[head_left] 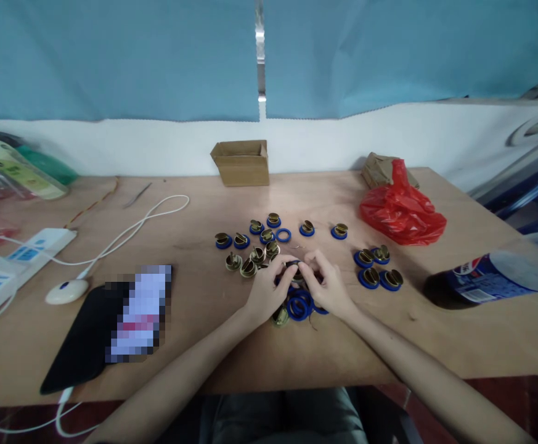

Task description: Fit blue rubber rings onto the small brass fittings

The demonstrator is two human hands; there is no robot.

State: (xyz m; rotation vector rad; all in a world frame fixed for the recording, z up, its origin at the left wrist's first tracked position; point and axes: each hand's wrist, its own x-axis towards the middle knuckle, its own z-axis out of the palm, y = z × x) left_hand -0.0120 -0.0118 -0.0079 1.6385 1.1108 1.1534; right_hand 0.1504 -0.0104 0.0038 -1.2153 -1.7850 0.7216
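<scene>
My left hand (271, 283) and my right hand (326, 283) meet at the middle of the table, thumbs and fingertips pinching one small round metal fitting (295, 264) with a dark rim. Fingers hide most of it. Loose blue rings (299, 304) lie just below the hands, with a pale-rimmed fitting (280, 316) beside them. To the left and beyond stand several brass-coloured fittings, some with pale rims, like this one (249, 267), and others seated in blue rings, like this one (273, 219). A single blue ring (283, 235) lies flat among them.
Several blue-ringed fittings (369, 277) sit right of my hands, near a cola bottle (485, 280) lying on its side. Behind are a red plastic bag (402, 209) and an open cardboard box (244, 166). A phone (142, 314), white cable (132, 228) and power strip (42, 250) occupy the left.
</scene>
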